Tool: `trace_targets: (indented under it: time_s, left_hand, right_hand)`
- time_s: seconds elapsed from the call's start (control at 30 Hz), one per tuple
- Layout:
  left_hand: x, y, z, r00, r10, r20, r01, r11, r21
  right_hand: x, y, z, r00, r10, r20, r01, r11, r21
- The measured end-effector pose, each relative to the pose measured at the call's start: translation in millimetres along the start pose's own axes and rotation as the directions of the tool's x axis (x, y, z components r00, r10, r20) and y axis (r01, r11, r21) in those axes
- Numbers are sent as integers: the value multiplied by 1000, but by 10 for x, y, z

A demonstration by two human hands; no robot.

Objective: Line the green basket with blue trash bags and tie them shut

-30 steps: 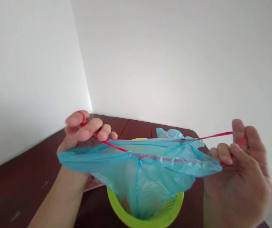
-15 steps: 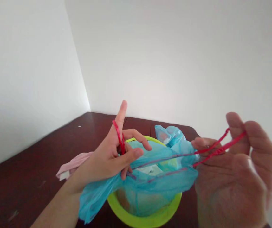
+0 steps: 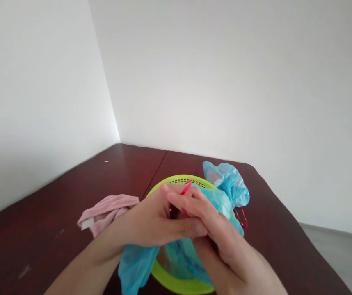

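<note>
A blue plastic bag (image 3: 139,266) with a red drawstring (image 3: 186,188) sits in a lime green bin (image 3: 176,180) on a dark wooden table (image 3: 40,229). My left hand (image 3: 154,219) and my right hand (image 3: 216,229) are pressed together over the bin's mouth, both gripping the bunched bag top and its drawstring. A short loop of the string pokes up between my fingers. The bag's lower part hangs over the bin's near rim.
A second blue bag (image 3: 228,182) with a red string lies just behind the bin on the right. A pink cloth (image 3: 108,207) lies left of the bin. White walls meet in a corner behind the table. The table's right edge drops to a grey floor (image 3: 339,254).
My hands were spread wide, pulling the drawstring taut on both sides. They have come together over the bin, and the bag's mouth is now gathered between them.
</note>
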State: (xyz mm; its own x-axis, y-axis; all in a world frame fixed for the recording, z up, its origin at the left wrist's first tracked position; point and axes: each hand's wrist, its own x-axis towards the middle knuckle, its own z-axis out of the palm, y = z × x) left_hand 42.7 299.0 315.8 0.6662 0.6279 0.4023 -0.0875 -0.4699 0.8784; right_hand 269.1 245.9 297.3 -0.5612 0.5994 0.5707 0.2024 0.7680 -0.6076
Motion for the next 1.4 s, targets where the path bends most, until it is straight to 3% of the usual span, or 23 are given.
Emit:
trace_targets:
  time_s: [0.1, 0.2, 0.3, 0.43, 0.57, 0.73, 0.77, 0.83, 0.9, 0.97, 1.03, 1.1, 1.2, 1.3, 1.33, 1.4]
  left_hand:
    - [15, -16, 12, 999, -41, 18, 42, 997, -67]
    - [-2, -28, 0, 984, -140, 107, 151, 983, -108]
    - [-15, 10, -28, 962, -200, 188, 226, 966, -125]
    - [16, 95, -21, 957, -153, 246, 159, 987, -8]
    - [50, 75, 14, 976, -99, 192, 95, 995, 28]
    - [10, -9, 15, 996, -83, 19, 84, 994, -71]
    - [-1, -15, 17, 997, -71, -21, 69, 992, -105]
    - [-19, -21, 25, 997, -37, -70, 25, 985, -169]
    - [-33, -28, 32, 998, -8, -68, -7, 978, -208]
    - [-45, -44, 33, 998, 9, -56, -21, 977, -211]
    - [-57, -59, 28, 998, 17, -65, -30, 978, -206]
    - [-65, -61, 16, 996, 14, -85, -32, 977, -210]
    - [-72, -28, -19, 995, -36, -92, 10, 962, -274]
    - [-81, 34, -75, 996, -70, -62, 42, 930, -366]
    - [-87, 58, -94, 997, -79, -27, 63, 923, -379]
    - [-102, 108, -125, 990, -124, 64, 139, 925, -353]
  right_hand:
    - [-11, -26, 47, 998, 46, -39, -47, 998, -40]
    - [-74, -58, 77, 975, 106, -193, -121, 990, -69]
    - [-120, -81, 67, 918, 90, -386, -140, 985, -102]
    - [-54, -66, 80, 813, 15, -582, -53, 997, -49]
    - [63, -41, 152, 753, 37, -657, 40, 994, 102]
    - [101, -46, 144, 650, 2, -760, 85, 993, 76]
    - [96, -45, 121, 668, 10, -744, 70, 995, 76]
    - [81, -40, 70, 769, 66, -636, -7, 995, 95]
    - [70, -26, 33, 880, 177, -440, -126, 982, 143]
    - [67, -4, 24, 926, 288, -245, -244, 950, 196]
    - [69, 23, 39, 931, 339, -134, -306, 926, 221]
    - [75, 46, 60, 932, 336, -138, -304, 929, 211]
    - [91, 58, 69, 908, 264, -327, -216, 961, 174]
    - [105, 47, 40, 810, 146, -567, -84, 987, 134]
    - [103, 43, 27, 788, 121, -603, -49, 990, 134]
    - [91, 41, 8, 814, 116, -569, -25, 986, 166]
